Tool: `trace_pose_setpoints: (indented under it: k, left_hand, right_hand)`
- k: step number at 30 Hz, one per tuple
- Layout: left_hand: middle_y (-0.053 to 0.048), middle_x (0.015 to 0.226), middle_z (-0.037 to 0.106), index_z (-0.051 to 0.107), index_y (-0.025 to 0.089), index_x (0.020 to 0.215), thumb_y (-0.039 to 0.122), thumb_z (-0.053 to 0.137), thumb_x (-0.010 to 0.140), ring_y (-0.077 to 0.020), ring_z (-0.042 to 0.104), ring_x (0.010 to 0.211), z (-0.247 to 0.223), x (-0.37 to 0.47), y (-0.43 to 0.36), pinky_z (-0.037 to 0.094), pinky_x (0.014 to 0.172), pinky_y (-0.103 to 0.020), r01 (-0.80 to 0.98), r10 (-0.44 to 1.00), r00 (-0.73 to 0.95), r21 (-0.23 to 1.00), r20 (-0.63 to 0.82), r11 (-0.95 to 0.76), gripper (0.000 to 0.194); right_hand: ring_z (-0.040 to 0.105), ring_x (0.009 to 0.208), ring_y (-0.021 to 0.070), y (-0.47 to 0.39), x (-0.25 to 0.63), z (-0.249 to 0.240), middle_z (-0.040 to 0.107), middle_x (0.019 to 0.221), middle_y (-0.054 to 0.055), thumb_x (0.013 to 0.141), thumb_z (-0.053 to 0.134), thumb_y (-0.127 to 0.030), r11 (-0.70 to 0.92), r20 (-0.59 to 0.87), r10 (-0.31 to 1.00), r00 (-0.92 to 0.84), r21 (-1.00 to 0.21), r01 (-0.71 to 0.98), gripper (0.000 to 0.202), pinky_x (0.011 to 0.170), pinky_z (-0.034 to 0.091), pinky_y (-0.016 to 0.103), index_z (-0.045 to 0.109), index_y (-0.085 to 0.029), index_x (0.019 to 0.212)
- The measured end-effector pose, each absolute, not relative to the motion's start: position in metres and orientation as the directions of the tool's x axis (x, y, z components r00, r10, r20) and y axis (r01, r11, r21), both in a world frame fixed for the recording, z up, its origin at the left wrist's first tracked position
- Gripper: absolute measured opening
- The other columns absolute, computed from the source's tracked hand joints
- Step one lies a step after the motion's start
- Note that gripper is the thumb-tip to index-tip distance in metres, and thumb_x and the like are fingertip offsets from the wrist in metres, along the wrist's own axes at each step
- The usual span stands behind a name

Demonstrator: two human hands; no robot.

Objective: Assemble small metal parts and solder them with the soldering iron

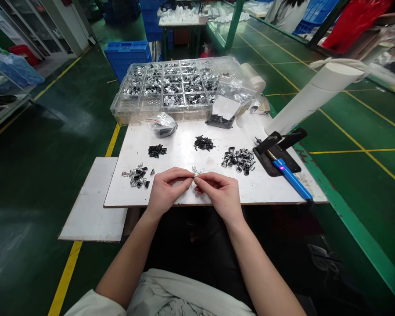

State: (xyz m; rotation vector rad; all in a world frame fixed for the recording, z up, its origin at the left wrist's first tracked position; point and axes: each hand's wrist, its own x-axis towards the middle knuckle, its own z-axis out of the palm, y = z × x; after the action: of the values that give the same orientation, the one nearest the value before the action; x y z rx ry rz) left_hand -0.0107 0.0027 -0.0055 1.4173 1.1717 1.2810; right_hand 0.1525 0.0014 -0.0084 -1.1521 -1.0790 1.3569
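Over the front of the white board (184,136), my left hand (166,188) and my right hand (221,189) meet fingertip to fingertip. Both are closed in a pinch around something tiny, mostly hidden by the fingers. Just behind them lies a small heap of thin silvery pieces (197,170). A pile of black-and-silver parts (138,176) sits left of my left hand; a larger pile of similar parts (238,160) is beyond my right hand. Two heaps of small black pieces, one left (157,151) and one central (204,142), lie farther back.
A clear compartment box (176,87) full of parts stands at the back. Before it are a plastic bag (163,125) and an open bag of black pieces (220,120). At right, a blue soldering iron (291,179) rests on a black stand (270,162), near a white tube (316,96).
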Motion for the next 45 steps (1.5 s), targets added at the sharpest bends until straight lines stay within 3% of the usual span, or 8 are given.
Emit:
trace_pose_setpoints:
  k: [15, 22, 29, 35, 40, 45]
  left_hand:
    - [-0.005, 0.089, 0.077, 0.08, 0.018, 0.087, 0.013, 0.072, 0.081, -0.0193, 0.071, 0.087, -0.006, -0.009, 0.0, 0.057, 0.081, -0.03, 0.114, 0.978, 0.019, 0.972, 0.207, -0.208, 0.011]
    - [-0.005, 0.086, 0.074, 0.078, 0.017, 0.084, 0.015, 0.071, 0.08, -0.0194, 0.07, 0.085, -0.004, -0.009, 0.003, 0.057, 0.079, -0.03, 0.013, 0.991, 0.004, 0.99, 0.137, -0.137, 0.008]
    - [-0.004, 0.085, 0.067, 0.076, 0.018, 0.082, 0.013, 0.072, 0.078, -0.0162, 0.066, 0.081, -0.001, -0.008, 0.006, 0.056, 0.075, -0.027, -0.011, 0.982, 0.032, 0.982, 0.187, -0.186, 0.007]
    - [-0.004, 0.087, 0.069, 0.074, 0.016, 0.087, 0.016, 0.072, 0.082, -0.0169, 0.068, 0.081, -0.003, -0.007, 0.002, 0.057, 0.077, -0.028, 0.027, 0.986, 0.054, 0.987, 0.158, -0.159, 0.006]
    - [-0.006, 0.093, 0.069, 0.074, 0.018, 0.094, 0.017, 0.071, 0.086, -0.0181, 0.068, 0.086, -0.004, -0.004, -0.003, 0.059, 0.079, -0.029, 0.073, 0.952, 0.099, 0.952, 0.288, -0.296, 0.009]
    - [-0.007, 0.1, 0.069, 0.075, 0.018, 0.105, 0.013, 0.071, 0.086, -0.017, 0.069, 0.087, -0.005, -0.003, -0.006, 0.059, 0.081, -0.029, 0.063, 0.923, 0.141, 0.927, 0.358, -0.37, 0.021]
  right_hand:
    - [0.067, 0.058, 0.0168, 0.001, 0.152, -0.012, 0.072, 0.066, 0.003, 0.069, 0.087, -0.041, -0.078, -0.073, 0.997, -0.039, -0.988, -0.137, 0.027, 0.06, 0.057, 0.03, 0.079, -0.018, 0.081]
    - [0.067, 0.071, 0.0155, 0.001, 0.151, -0.009, 0.072, 0.094, 0.005, 0.08, 0.079, -0.039, 0.049, 0.06, 0.993, -0.101, -0.993, -0.103, 0.021, 0.062, 0.061, 0.029, 0.081, -0.022, 0.091]
    - [0.067, 0.076, 0.0181, 0.002, 0.152, -0.012, 0.069, 0.091, 0.005, 0.077, 0.081, -0.04, 0.033, 0.048, 0.99, -0.134, -0.993, -0.114, 0.022, 0.058, 0.059, 0.028, 0.079, -0.021, 0.089]
    - [0.065, 0.063, 0.0158, 0.004, 0.153, -0.011, 0.069, 0.074, 0.002, 0.072, 0.084, -0.041, -0.076, -0.061, 0.988, -0.145, -0.992, -0.101, 0.027, 0.058, 0.055, 0.028, 0.073, -0.018, 0.082]
    - [0.063, 0.057, 0.0149, 0.008, 0.157, -0.009, 0.067, 0.062, 0.0, 0.067, 0.086, -0.036, -0.144, -0.12, 0.984, -0.128, -0.97, -0.196, 0.025, 0.058, 0.055, 0.028, 0.072, -0.017, 0.076]
    - [0.063, 0.057, 0.0143, 0.011, 0.162, -0.013, 0.068, 0.062, 0.001, 0.068, 0.084, -0.033, -0.185, -0.142, 0.976, -0.164, -0.94, -0.286, 0.02, 0.057, 0.055, 0.028, 0.074, -0.017, 0.075]
